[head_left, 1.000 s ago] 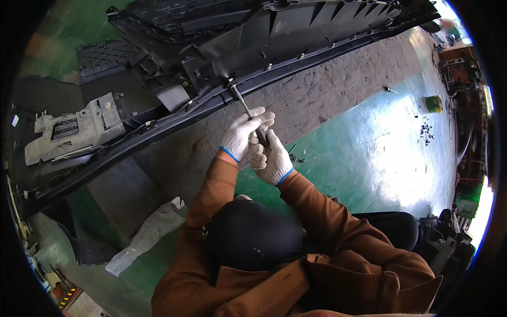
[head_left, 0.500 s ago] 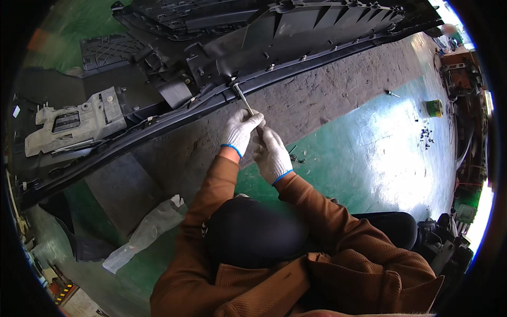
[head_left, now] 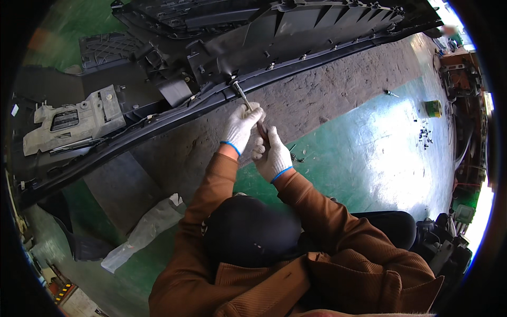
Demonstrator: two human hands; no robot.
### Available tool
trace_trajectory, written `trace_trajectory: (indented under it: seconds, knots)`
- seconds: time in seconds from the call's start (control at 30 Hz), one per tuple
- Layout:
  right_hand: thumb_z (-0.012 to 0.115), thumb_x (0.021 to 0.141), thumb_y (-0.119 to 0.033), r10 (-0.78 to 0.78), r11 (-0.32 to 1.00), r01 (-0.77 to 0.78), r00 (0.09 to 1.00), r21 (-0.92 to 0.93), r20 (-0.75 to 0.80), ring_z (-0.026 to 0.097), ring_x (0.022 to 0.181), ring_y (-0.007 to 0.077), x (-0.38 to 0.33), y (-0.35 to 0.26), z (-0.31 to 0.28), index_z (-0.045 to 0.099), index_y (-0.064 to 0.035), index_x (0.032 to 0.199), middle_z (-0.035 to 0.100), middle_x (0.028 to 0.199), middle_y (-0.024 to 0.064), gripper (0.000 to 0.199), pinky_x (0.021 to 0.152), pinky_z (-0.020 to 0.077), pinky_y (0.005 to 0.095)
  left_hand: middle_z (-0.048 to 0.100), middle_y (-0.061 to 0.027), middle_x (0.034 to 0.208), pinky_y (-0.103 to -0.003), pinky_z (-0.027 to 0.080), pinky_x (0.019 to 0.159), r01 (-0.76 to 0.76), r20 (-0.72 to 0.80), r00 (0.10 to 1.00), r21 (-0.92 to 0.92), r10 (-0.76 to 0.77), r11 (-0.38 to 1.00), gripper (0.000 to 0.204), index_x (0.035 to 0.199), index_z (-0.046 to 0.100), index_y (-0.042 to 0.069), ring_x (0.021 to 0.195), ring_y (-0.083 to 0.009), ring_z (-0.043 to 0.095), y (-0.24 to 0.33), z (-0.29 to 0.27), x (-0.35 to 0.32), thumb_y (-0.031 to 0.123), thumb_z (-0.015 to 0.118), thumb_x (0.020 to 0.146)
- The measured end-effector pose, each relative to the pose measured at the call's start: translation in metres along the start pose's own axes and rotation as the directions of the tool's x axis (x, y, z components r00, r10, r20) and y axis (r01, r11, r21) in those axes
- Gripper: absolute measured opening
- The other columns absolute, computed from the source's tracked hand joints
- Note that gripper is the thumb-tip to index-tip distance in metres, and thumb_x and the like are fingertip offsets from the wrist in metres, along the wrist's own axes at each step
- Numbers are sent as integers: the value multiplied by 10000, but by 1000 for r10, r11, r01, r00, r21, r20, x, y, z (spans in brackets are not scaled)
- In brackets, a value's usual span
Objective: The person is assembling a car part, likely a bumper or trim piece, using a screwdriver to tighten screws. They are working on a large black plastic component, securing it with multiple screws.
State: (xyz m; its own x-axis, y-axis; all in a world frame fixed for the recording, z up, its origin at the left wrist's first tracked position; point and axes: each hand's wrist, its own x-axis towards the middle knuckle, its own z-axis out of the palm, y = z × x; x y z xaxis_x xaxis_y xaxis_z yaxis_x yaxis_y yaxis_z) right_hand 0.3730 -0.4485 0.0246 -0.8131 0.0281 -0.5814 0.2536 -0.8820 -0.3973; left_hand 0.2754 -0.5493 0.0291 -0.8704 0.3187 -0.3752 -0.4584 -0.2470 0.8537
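In white knit gloves, both my hands are on a long-shafted hand driver, like a screwdriver or nut driver point(head_left: 242, 94), with a brownish handle. My left hand point(head_left: 240, 127) is closed around the shaft near the handle. Below it, my right hand point(head_left: 274, 157) has its fingers curled at the handle's lower end, the thumb pointing up. The driver's far tip meets a small fastener spot on the edge of a large black plastic car panel point(head_left: 296, 39); whether it sits on a screw or clip cannot be made out.
A grey plastic bracket point(head_left: 79, 120) lies on the panel's left part. Dark matting point(head_left: 338, 90) covers the green floor in front of it. To the right are a small can point(head_left: 433, 109), loose fasteners point(head_left: 424, 134) and a small metal piece point(head_left: 391, 93). Crumpled clear plastic point(head_left: 143, 232) lies lower left.
My right hand has shifted slightly down the handle and its thumb has come up, showing more of the handle. My left hand and the driver's tip stay nearly in place.
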Motion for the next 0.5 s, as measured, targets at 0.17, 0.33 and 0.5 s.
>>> trace_trajectory:
  seconds: [0.17, 0.33, 0.5]
  knots:
    - [537, 1107, -451, 6, 1000, -8, 997, -25, -80, 491, 747, 124, -4, 4, 19, 632, -121, 1384, 594, 940, -6, 441, 676, 425, 278, 733, -66, 1023, -323, 576, 887, -19, 11, 1000, 106, 18, 994, 182, 1145, 684, 19, 967, -174, 703, -9, -15, 11, 120, 717, 997]
    - [573, 1102, -344, 19, 991, -51, 971, 125, 237, 529, 804, 110, 9, -6, -27, 582, -111, 1413, 612, 1004, 6, 389, 701, 449, 277, 755, -73, 1008, -318, 542, 895, 40, 2, 999, -93, -40, 995, 214, 1159, 708, 23, 926, -156, 703, 6, 5, 1, 169, 725, 1003]
    - [595, 1094, -302, -60, 992, 56, 998, -112, -34, 534, 765, 111, -6, 1, 18, 559, -129, 1438, 608, 987, 8, 387, 695, 464, 279, 763, -112, 1028, -351, 564, 904, -12, 19, 1000, 70, 11, 997, 189, 1152, 685, 5, 928, -181, 715, -10, -21, 9, 156, 661, 1041]
